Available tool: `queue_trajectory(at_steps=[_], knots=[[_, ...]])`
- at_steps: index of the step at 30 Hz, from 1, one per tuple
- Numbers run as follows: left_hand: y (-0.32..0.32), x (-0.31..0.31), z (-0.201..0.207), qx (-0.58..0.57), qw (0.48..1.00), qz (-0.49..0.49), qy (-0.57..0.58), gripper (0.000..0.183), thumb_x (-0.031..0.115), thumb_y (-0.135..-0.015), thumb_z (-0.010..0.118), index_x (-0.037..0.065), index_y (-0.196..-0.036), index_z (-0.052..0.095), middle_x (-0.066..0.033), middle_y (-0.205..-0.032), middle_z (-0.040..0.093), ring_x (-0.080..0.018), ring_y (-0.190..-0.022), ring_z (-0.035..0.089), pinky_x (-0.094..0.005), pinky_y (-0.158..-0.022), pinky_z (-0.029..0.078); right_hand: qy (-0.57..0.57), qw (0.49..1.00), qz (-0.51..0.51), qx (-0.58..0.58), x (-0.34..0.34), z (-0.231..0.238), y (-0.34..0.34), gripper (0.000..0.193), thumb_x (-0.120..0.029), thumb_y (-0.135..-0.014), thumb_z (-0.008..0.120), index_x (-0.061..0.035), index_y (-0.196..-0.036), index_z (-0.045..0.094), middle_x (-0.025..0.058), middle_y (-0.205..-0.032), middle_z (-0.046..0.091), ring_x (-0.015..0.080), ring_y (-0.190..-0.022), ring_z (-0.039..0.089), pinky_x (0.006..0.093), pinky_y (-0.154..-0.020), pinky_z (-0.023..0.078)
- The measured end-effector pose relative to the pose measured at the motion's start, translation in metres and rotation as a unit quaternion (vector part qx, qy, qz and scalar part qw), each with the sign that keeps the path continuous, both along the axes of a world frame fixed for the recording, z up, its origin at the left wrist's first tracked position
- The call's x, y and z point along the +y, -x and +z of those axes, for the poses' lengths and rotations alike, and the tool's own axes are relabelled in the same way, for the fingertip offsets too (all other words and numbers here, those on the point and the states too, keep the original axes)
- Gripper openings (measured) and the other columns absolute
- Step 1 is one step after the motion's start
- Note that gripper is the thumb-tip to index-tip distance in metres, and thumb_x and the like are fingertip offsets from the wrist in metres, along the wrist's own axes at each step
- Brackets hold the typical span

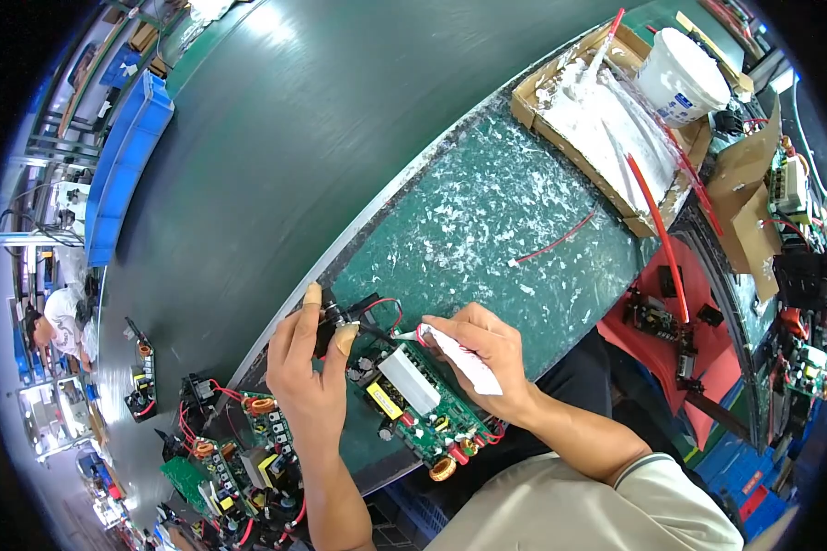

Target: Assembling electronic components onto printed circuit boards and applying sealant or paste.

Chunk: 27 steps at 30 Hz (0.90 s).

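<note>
A green circuit board (461, 415) with a silver heatsink, a yellow-labelled part and a copper coil lies on the green work surface, between my two hands. My right hand (487, 354) is wrapped round a white squeeze tube (466, 361), its narrow tip pointing left above the board's far end. My left hand (311, 376) wears tan finger covers on the thumb and a finger. Those two fingers pinch a small black part (333, 315) beside the far end of the board. Red and black wires run close to it, and its exact shape is partly hidden.
More circuit boards (271, 464) crowd the lower left. A cardboard tray (560, 142) smeared with white paste and a white bucket (682, 78) stand at the upper right. A loose red wire (560, 241) lies on the white-flecked surface. A blue bin (130, 170) stands far left.
</note>
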State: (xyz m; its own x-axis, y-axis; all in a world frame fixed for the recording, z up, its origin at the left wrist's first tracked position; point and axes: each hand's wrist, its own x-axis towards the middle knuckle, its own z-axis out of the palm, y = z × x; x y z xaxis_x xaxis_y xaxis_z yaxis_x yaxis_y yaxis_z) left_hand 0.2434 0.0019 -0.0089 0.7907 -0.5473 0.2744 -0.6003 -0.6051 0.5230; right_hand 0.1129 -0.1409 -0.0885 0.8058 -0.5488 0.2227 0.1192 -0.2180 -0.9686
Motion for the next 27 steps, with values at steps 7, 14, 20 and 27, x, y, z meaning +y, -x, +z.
queue_trajectory(at_steps=[7,14,20,27], knots=[[0.0,0.001,0.0,-0.005,1.0,-0.003,-0.001,0.051,0.013,-0.081,0.076,0.006,-0.13,0.062,-0.0111,-0.101,0.063,-0.0268,-0.087,0.061,-0.0372,-0.075,0.049,-0.009,1.0,0.01,0.005,0.0,-0.002,0.001,0.035,0.012,-0.08,0.066,-0.0012,-0.112,0.071,0.0077,-0.086,0.063,0.0154,-0.075,0.065,0.0247,-0.065,0.055],[-0.002,0.002,-0.001,-0.003,1.0,-0.004,-0.005,0.05,0.015,-0.083,0.075,0.005,-0.13,0.061,-0.0122,-0.103,0.063,-0.0276,-0.09,0.062,-0.0373,-0.079,0.049,-0.003,1.0,0.013,0.002,-0.001,-0.004,0.001,0.04,0.014,-0.077,0.066,-0.0011,-0.114,0.07,0.0078,-0.087,0.063,0.0151,-0.077,0.065,0.0247,-0.066,0.056],[-0.001,0.001,0.002,-0.004,1.0,-0.006,-0.016,0.05,0.017,-0.084,0.074,0.006,-0.131,0.061,-0.0124,-0.104,0.063,-0.0284,-0.091,0.062,-0.0379,-0.08,0.049,-0.029,0.999,0.019,0.002,-0.001,-0.003,0.001,0.041,0.014,-0.076,0.064,-0.0007,-0.114,0.069,0.0083,-0.09,0.063,0.0159,-0.078,0.066,0.0247,-0.068,0.056],[-0.002,0.003,0.019,0.079,0.996,-0.001,-0.04,0.063,0.01,-0.08,0.076,0.008,-0.139,0.053,-0.0117,-0.1,0.066,-0.0261,-0.09,0.063,-0.0353,-0.084,0.049,-0.02,1.0,0.009,0.013,-0.005,0.011,0.006,0.035,0.003,-0.078,0.069,-0.0044,-0.113,0.07,0.009,-0.088,0.063,0.02,-0.078,0.063,0.0291,-0.069,0.05]])
